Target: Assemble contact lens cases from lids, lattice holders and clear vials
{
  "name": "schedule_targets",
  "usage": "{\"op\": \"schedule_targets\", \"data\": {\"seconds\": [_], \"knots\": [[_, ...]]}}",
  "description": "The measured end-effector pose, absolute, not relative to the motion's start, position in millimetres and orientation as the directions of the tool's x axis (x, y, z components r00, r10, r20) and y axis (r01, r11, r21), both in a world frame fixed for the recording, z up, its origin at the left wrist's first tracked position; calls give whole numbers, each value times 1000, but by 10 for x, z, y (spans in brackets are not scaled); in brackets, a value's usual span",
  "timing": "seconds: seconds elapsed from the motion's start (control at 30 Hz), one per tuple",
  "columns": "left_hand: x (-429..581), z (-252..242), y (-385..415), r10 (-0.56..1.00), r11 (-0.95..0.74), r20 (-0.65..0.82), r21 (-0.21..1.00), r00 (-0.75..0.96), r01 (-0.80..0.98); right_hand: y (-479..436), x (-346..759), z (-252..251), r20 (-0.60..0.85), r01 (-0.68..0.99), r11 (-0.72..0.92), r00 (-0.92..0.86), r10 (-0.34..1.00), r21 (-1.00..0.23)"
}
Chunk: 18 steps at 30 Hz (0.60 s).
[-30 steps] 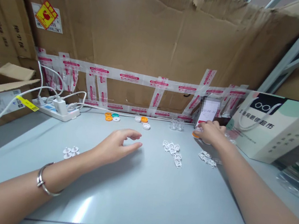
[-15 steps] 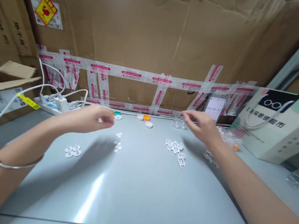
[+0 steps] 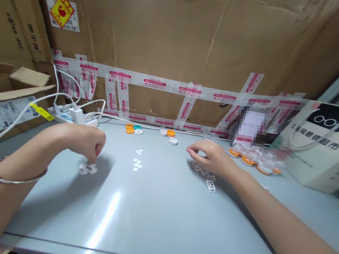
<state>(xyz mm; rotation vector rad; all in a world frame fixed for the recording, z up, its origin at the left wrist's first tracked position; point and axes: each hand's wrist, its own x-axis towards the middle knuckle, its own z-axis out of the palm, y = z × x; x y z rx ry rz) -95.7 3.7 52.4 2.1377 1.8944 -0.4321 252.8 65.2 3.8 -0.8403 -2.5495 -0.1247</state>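
My left hand point(image 3: 84, 142) hangs curled over a small cluster of white pin-shaped plastic parts point(image 3: 87, 169) on the grey table point(image 3: 153, 224), fingertips pinched down onto them. My right hand point(image 3: 211, 158) hovers palm down, fingers loosely spread, above a pile of white lattice-shaped parts point(image 3: 205, 175). Between the hands lie several small white discs point(image 3: 137, 163). Orange, teal and white rings point(image 3: 133, 129) and more rings point(image 3: 169, 135) sit by the back wall.
A row of clear cases with orange bases point(image 3: 253, 158) stands at the back right before a white box point(image 3: 325, 144). A power strip with white cables point(image 3: 72, 116) lies at the back left beside a cardboard box point(image 3: 1, 103). A taped cardboard wall point(image 3: 182, 51) closes the back.
My left hand dropped from the back rings down and left onto the white pin-shaped parts. My right hand came back from the far right to above the lattice parts. The camera view shifted.
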Motion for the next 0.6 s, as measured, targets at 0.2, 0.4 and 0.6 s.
{"op": "schedule_targets", "data": {"seconds": [0.2, 0.4, 0.6], "knots": [[-916, 392, 45, 913, -153, -380, 23, 150, 988, 631, 2526, 69, 452, 583, 810, -707, 543, -62], [-841, 469, 44, 937, -252, -238, 41, 254, 967, 666, 2570, 82, 504, 590, 803, -671, 543, -80], [-248, 423, -71, 809, -564, -20, 257, 587, 785, 548, 2478, 111, 386, 626, 738, -634, 670, -254]]}}
